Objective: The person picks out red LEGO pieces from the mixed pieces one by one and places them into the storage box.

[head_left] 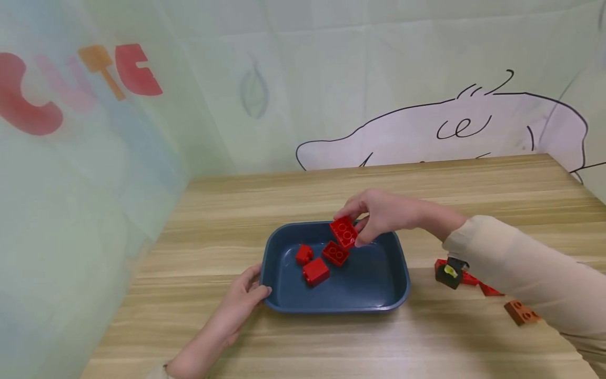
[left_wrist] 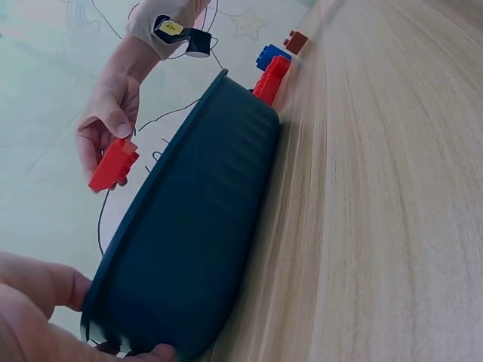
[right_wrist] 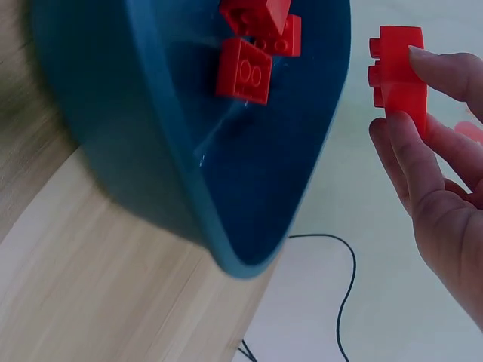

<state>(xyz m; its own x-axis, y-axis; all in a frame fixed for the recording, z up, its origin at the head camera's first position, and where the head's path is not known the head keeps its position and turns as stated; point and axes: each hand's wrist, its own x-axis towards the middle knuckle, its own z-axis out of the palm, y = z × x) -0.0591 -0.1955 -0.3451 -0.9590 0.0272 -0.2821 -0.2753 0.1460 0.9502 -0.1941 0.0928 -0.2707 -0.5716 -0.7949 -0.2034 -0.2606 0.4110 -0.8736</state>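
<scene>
A dark blue plastic tray [head_left: 364, 284] sits on the wooden table. My left hand [head_left: 248, 292] grips its left rim, thumb over the edge and fingers against the outer wall. Above the tray's back part, my right hand [head_left: 379, 213] pinches a red toy brick [head_left: 343, 232] between thumb and fingertips, its hollow underside facing the head camera. In the right wrist view the studs of this red brick [right_wrist: 402, 75] point left. Several more red bricks lie in the tray, among them a larger block [head_left: 315, 271], a small one [head_left: 304, 255] and one with its hollow side up [head_left: 335, 253].
Right of the tray, red bricks [head_left: 470, 279] lie partly under my right forearm, with an orange-brown brick [head_left: 519, 312] nearer the front. A blue brick [left_wrist: 272, 56] shows there in the left wrist view. A printed cloth [head_left: 284, 105] hangs behind the table and along its left side.
</scene>
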